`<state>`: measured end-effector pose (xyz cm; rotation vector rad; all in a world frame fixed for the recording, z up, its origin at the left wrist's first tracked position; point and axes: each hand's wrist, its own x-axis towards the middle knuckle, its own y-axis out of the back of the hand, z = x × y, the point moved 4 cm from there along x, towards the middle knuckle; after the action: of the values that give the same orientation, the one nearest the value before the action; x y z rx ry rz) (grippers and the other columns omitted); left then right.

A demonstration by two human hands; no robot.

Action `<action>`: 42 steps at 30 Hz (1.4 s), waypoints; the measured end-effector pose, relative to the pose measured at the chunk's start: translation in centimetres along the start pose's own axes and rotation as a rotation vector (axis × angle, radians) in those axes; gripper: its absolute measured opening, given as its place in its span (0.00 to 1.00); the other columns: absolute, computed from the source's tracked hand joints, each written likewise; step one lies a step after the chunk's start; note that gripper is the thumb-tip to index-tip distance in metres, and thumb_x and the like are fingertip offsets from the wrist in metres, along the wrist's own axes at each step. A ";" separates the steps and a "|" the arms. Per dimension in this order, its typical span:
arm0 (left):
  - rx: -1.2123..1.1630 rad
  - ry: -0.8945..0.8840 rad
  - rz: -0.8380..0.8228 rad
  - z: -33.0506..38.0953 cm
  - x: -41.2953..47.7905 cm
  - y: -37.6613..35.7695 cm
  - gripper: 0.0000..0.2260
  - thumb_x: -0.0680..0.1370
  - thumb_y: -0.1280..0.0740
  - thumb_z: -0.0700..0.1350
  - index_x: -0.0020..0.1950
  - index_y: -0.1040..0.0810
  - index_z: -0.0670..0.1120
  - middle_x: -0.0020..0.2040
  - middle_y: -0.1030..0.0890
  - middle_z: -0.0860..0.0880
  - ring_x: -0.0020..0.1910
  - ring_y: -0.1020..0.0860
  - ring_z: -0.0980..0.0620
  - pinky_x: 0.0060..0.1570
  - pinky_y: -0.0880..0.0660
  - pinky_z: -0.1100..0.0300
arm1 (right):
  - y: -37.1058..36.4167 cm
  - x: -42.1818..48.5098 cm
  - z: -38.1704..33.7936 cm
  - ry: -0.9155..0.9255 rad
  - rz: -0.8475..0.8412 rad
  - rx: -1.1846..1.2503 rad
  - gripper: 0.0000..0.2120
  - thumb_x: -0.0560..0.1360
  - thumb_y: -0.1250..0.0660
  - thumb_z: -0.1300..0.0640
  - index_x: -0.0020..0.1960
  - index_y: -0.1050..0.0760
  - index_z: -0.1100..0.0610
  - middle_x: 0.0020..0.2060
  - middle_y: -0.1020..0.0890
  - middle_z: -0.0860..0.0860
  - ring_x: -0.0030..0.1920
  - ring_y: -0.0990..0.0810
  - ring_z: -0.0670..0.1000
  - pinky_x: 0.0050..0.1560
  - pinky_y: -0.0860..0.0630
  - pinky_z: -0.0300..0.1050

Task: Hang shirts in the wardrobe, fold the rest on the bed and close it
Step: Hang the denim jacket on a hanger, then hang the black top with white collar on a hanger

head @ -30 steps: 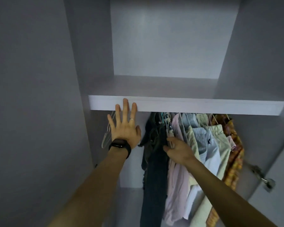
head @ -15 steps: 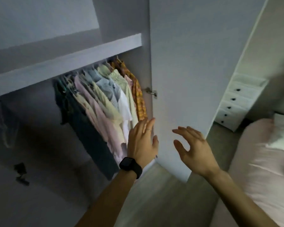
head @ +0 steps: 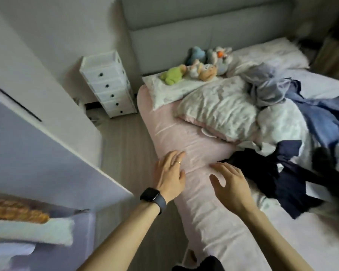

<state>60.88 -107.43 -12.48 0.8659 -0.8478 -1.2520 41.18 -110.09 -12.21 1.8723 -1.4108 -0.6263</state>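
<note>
Over the bed (head: 213, 235), both grips (head: 169, 176) (head: 231, 183) loosely splayed.

The wardrobe door (head: 37, 153) on my left is smeared and runs off the left edge. Near left, an orange garment (head: 14, 214) is a cut-off blur. On the bed (head: 204, 222), the dark clothes (head: 278, 178) meet a black smear (head: 323, 165) at the right edge that I cannot identify.

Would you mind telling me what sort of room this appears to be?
Most likely a bedroom: a bed with pillows and soft toys, and a white drawer unit beside it.
</note>
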 end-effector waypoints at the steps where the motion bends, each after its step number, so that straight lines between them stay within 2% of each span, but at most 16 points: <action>1: 0.009 -0.040 -0.040 1.4 1.5 -1.5 0.27 0.76 0.34 0.44 0.75 0.31 0.49 0.73 0.31 0.49 0.71 0.32 0.48 0.70 0.36 0.50 | 1.0 0.0 1.9 -0.046 0.021 -0.012 0.15 0.76 0.27 0.59 0.62 0.19 0.53 0.61 0.18 0.49 0.64 0.24 0.58 0.65 0.34 0.43; 5: 0.078 -0.146 -0.205 5.1 5.9 -6.8 0.27 0.78 0.36 0.47 0.78 0.36 0.51 0.76 0.35 0.52 0.75 0.37 0.52 0.72 0.40 0.51 | 4.2 -0.3 8.1 -0.236 0.070 -0.023 0.18 0.78 0.30 0.57 0.67 0.22 0.52 0.65 0.21 0.48 0.69 0.29 0.56 0.69 0.35 0.46; 9: 0.151 -0.215 -0.352 7.4 9.3 -10.9 0.27 0.79 0.40 0.48 0.79 0.39 0.52 0.77 0.37 0.53 0.77 0.41 0.53 0.74 0.41 0.50 | 6.6 -1.1 13.2 -0.410 0.128 0.024 0.19 0.79 0.32 0.55 0.69 0.25 0.50 0.65 0.22 0.46 0.69 0.31 0.54 0.65 0.38 0.39; 16: 0.182 -0.221 -0.488 8.2 14.9 -16.7 0.26 0.81 0.41 0.49 0.79 0.41 0.51 0.78 0.39 0.51 0.77 0.42 0.52 0.75 0.42 0.49 | 7.3 0.9 20.3 -0.633 0.107 0.009 0.23 0.79 0.33 0.52 0.73 0.29 0.52 0.68 0.23 0.51 0.68 0.29 0.57 0.66 0.32 0.49; 20: 0.230 -0.182 -0.543 6.3 19.7 -21.6 0.26 0.82 0.41 0.50 0.80 0.41 0.50 0.79 0.41 0.50 0.77 0.42 0.49 0.75 0.43 0.48 | 5.6 5.2 24.5 -0.709 0.068 0.010 0.24 0.79 0.35 0.51 0.74 0.32 0.52 0.68 0.24 0.53 0.67 0.28 0.58 0.64 0.30 0.51; 26: 0.277 -0.120 -0.648 0.9 25.5 -32.9 0.26 0.83 0.43 0.52 0.81 0.43 0.51 0.80 0.44 0.48 0.78 0.46 0.48 0.75 0.44 0.49 | -0.2 12.3 31.9 -0.819 0.065 -0.031 0.26 0.79 0.37 0.46 0.75 0.36 0.49 0.67 0.24 0.50 0.65 0.27 0.56 0.59 0.26 0.54; 28: 0.299 -0.115 -0.693 -1.1 26.8 -36.9 0.27 0.83 0.44 0.51 0.81 0.46 0.53 0.81 0.48 0.48 0.79 0.48 0.47 0.75 0.44 0.48 | -2.2 14.6 34.1 -0.830 0.083 -0.061 0.29 0.78 0.36 0.44 0.76 0.41 0.44 0.65 0.25 0.49 0.62 0.25 0.57 0.53 0.25 0.55; 31: 0.289 -0.099 -0.769 -4.8 27.7 -42.5 0.27 0.84 0.45 0.51 0.81 0.50 0.58 0.82 0.54 0.51 0.80 0.52 0.45 0.76 0.45 0.47 | -5.3 17.7 37.5 -0.842 0.117 -0.173 0.35 0.77 0.34 0.40 0.76 0.50 0.36 0.59 0.25 0.50 0.53 0.21 0.62 0.44 0.28 0.54; 33: 0.287 -0.105 -0.767 -7.5 27.8 -45.4 0.27 0.84 0.46 0.52 0.81 0.51 0.60 0.82 0.55 0.53 0.80 0.55 0.46 0.77 0.47 0.48 | -6.9 19.5 39.7 -0.875 0.172 -0.225 0.33 0.76 0.34 0.39 0.74 0.49 0.35 0.56 0.24 0.51 0.51 0.20 0.64 0.44 0.29 0.55; 37: 0.362 -0.213 -0.700 -9.8 27.0 -47.4 0.27 0.84 0.47 0.54 0.80 0.56 0.62 0.82 0.58 0.53 0.80 0.57 0.47 0.73 0.43 0.43 | -7.4 20.9 42.2 -0.888 0.317 -0.237 0.17 0.79 0.39 0.48 0.67 0.35 0.41 0.55 0.22 0.53 0.50 0.23 0.64 0.44 0.32 0.52; 39: 0.352 -0.209 -0.739 -9.9 27.0 -47.4 0.28 0.84 0.46 0.53 0.81 0.55 0.61 0.81 0.59 0.53 0.80 0.58 0.46 0.73 0.43 0.41 | -6.7 21.0 42.3 -0.863 0.395 -0.217 0.09 0.81 0.41 0.52 0.61 0.28 0.47 0.54 0.21 0.54 0.51 0.24 0.62 0.44 0.36 0.49; 42: 0.307 -0.169 -0.896 -9.3 27.7 -46.1 0.28 0.83 0.43 0.48 0.81 0.50 0.57 0.82 0.56 0.52 0.80 0.53 0.45 0.76 0.44 0.45 | -4.6 21.6 40.7 -0.817 0.458 -0.147 0.09 0.83 0.42 0.54 0.57 0.24 0.53 0.53 0.21 0.56 0.53 0.24 0.62 0.46 0.36 0.48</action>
<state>52.87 -139.09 -56.27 1.4942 -0.8169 -2.0194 20.53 -139.83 -41.00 1.1258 -2.1358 -1.2865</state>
